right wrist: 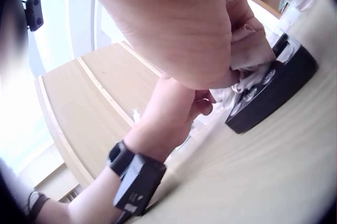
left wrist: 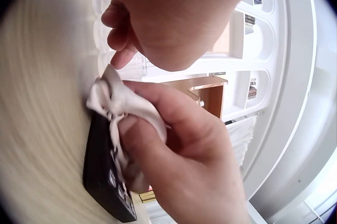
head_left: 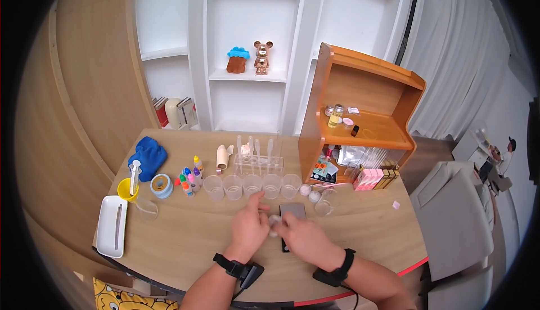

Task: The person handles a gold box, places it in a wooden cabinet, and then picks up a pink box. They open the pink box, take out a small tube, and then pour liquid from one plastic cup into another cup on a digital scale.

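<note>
My right hand (head_left: pixel 306 239) holds a small pale cloth pouch (left wrist: pixel 124 103) with a gathered neck and a thin cord, pinched between thumb and fingers. The pouch sits over the near left side of a flat black digital scale (head_left: pixel 293 214), whose round buttons show in the right wrist view. Close to the left of the pouch is my left hand (head_left: pixel 250 231), its index finger extended and the other fingers loosely bent. In the left wrist view, a fingertip of the left hand is right by the pouch's top edge. The right palm hides part of the cloth.
Behind the hands stands a row of clear plastic cups (head_left: pixel 233 187), with a rack of pipettes (head_left: pixel 259 166) beyond. Two white balls (head_left: pixel 314 197) and a clear beaker (head_left: pixel 327 203) lie near the wooden shelf (head_left: pixel 315 113). To the left are dropper bottles (head_left: pixel 191 180), tape (head_left: pixel 161 186) and a white dish (head_left: pixel 107 225).
</note>
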A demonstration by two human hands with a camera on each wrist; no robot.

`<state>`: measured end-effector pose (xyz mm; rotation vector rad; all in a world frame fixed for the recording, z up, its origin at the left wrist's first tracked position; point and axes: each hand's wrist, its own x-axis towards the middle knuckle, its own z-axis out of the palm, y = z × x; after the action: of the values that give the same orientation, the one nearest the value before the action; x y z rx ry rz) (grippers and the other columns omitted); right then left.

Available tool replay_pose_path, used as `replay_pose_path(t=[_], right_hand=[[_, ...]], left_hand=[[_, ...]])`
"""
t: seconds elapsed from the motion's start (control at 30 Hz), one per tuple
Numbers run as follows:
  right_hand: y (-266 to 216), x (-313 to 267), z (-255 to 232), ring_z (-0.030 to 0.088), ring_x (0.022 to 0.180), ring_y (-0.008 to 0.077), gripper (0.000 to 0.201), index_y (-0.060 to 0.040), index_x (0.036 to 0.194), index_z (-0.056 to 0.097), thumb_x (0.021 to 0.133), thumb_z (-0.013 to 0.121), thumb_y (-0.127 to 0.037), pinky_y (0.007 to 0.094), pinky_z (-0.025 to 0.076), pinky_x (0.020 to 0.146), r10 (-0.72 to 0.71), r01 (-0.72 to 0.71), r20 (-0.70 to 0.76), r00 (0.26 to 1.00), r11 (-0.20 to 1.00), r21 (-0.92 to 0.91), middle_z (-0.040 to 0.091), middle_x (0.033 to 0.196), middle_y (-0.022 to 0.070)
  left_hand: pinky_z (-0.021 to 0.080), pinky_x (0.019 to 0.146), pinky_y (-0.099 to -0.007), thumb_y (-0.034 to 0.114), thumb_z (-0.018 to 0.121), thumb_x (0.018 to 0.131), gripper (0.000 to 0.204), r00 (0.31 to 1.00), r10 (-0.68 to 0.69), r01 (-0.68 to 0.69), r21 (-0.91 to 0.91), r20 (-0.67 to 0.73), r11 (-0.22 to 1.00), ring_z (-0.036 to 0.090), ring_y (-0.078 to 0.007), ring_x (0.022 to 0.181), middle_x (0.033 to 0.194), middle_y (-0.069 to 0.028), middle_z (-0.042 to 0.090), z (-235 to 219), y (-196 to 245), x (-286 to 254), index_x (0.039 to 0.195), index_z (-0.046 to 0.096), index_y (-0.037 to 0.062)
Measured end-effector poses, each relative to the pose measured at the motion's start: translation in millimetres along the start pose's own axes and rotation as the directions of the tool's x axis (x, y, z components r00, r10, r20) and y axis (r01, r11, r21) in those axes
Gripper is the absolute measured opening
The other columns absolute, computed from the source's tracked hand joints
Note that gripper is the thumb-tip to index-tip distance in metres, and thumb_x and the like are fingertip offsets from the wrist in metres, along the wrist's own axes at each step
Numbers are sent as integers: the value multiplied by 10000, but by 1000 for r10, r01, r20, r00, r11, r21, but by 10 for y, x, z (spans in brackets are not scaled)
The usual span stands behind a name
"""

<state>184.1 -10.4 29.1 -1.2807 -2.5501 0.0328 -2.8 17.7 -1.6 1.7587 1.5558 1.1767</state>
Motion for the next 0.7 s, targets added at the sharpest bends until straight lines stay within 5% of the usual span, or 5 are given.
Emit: replay_pose_path(t=[0.2, 0.3, 0.53, 0.6, 0.7], right_hand=[[160, -105, -113, 747, 820, 336, 242, -116, 1166, 701, 929, 651, -106, 466, 618, 679, -15, 38, -112, 994, 979, 202, 617, 1009, 131], [157, -1, -25, 725, 763, 345, 303, -99, 1231, 702, 931, 662, -98, 451, 600, 634, 191, -200, -88, 978, 974, -109, 640, 1038, 121], [144, -516, -253, 740, 845, 346, 298, -113, 1237, 710, 941, 677, -93, 442, 627, 737, -61, 37, 107, 992, 976, 215, 651, 1062, 126], [308, -730, -361, 731, 924, 379, 350, -153, 1282, 724, 943, 694, -71, 467, 617, 811, 21, -48, 71, 997, 910, 411, 684, 1149, 121], [706, -1102, -575, 729, 920, 367, 362, -122, 1255, 751, 906, 718, -29, 456, 612, 801, 223, -219, 14, 975, 942, 253, 713, 1130, 128]], left_hand=[[601, 756, -478, -30, 590, 893, 504, 996, 19, -22, -38, -82, 999, 767, -354, 829, 979, -118, 809, 46, -70, 8, 1383, 613, 82], [600, 751, -474, -27, 592, 895, 493, 996, 49, -48, 12, -81, 999, 768, -347, 823, 971, -119, 807, 25, -41, 3, 1375, 619, 80], [597, 745, -463, -30, 590, 898, 482, 997, 50, -49, 19, -63, 999, 764, -340, 820, 968, -115, 806, 35, -61, 3, 1367, 623, 74], [595, 740, -456, -31, 588, 900, 462, 997, 39, -38, 15, -64, 999, 760, -334, 810, 964, -115, 804, 23, -47, -5, 1348, 635, 73], [595, 738, -451, -32, 588, 902, 455, 997, 30, -30, 0, -67, 1000, 756, -332, 799, 965, -117, 803, 16, -22, -7, 1340, 644, 78]])
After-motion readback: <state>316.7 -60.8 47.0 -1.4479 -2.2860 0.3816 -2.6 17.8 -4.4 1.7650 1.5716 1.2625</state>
